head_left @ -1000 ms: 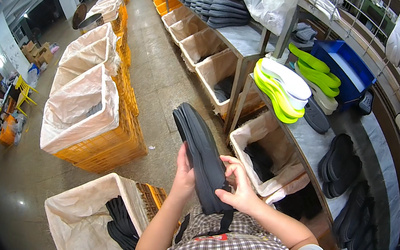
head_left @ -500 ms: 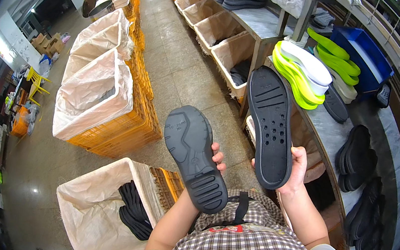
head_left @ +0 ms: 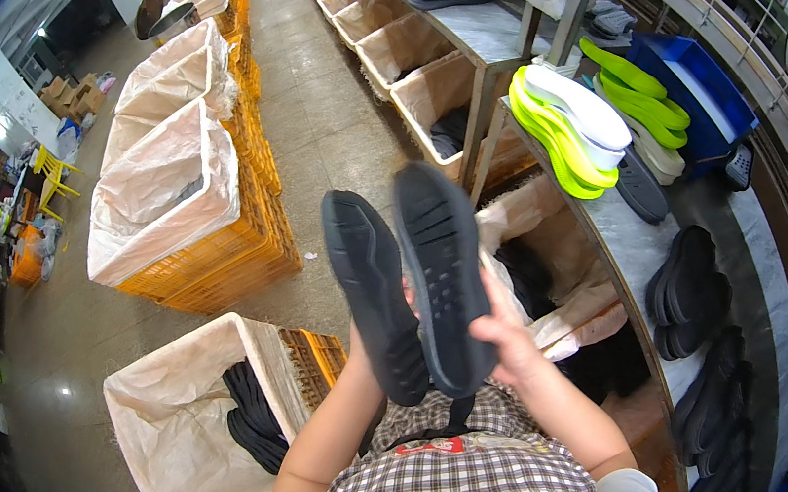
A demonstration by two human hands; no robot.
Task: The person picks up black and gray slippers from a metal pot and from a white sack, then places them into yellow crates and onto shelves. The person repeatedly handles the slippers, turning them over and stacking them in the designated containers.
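Figure: a steel workbench (head_left: 679, 274) is carrying stacked green-and-white soles (head_left: 569, 130), while lined orange crates (head_left: 205, 241) are flanking the aisle. Before the chest, 2 black soles are being held tread-up, seemingly for comparison. The right hand (head_left: 515, 347) is gripping the right sole (head_left: 440, 272), fingers curled around its edge. The left hand (head_left: 363, 346), mostly hidden, is supporting the left sole (head_left: 371, 288); its finger spread cannot be told.
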